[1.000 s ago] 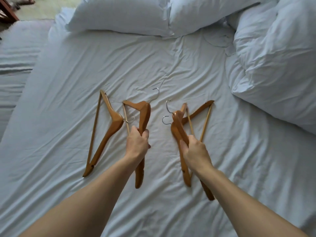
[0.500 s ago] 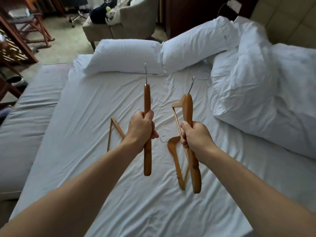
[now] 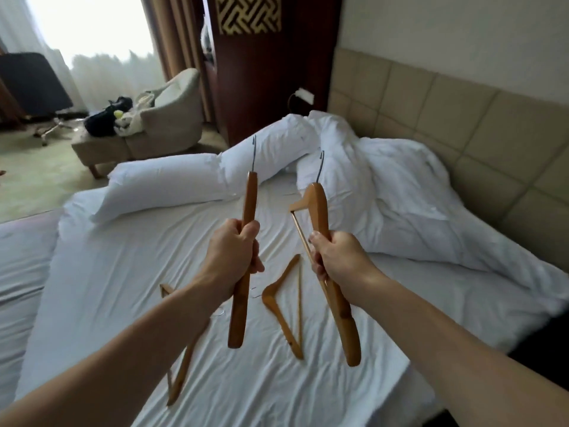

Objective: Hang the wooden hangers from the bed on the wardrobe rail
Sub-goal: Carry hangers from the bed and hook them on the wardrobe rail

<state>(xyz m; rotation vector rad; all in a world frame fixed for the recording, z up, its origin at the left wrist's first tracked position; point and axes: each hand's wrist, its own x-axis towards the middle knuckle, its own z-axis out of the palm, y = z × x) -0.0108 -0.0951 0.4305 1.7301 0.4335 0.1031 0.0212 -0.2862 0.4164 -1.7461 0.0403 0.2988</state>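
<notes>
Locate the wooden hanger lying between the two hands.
In the head view, the light wooden hanger lies flat on the white bed sheet, low centre, between the left hand and right hand.

Both forearms are reaching forward, bare. Left hand [image 3: 233, 251] is fisting tight around its hanger [image 3: 243, 260], knuckles up. Right hand [image 3: 337, 257] is gripping its hanger [image 3: 320, 211] the same way, wrist straight.

- 4 wooden hangers total
- 2 hangers lifted above the bed [image 3: 123, 272]: one [image 3: 243, 266] in left hand [image 3: 234, 251], one [image 3: 326, 266] in right hand [image 3: 338, 257]
- 2 hangers flat on the bed: one [image 3: 284, 306] between the forearms, one [image 3: 181, 365] partly under left forearm
- 2 pillows [image 3: 172, 186] at bed's far end
- 1 duvet [image 3: 400, 192]
- 1 armchair [image 3: 166, 118] beyond the bed
</notes>
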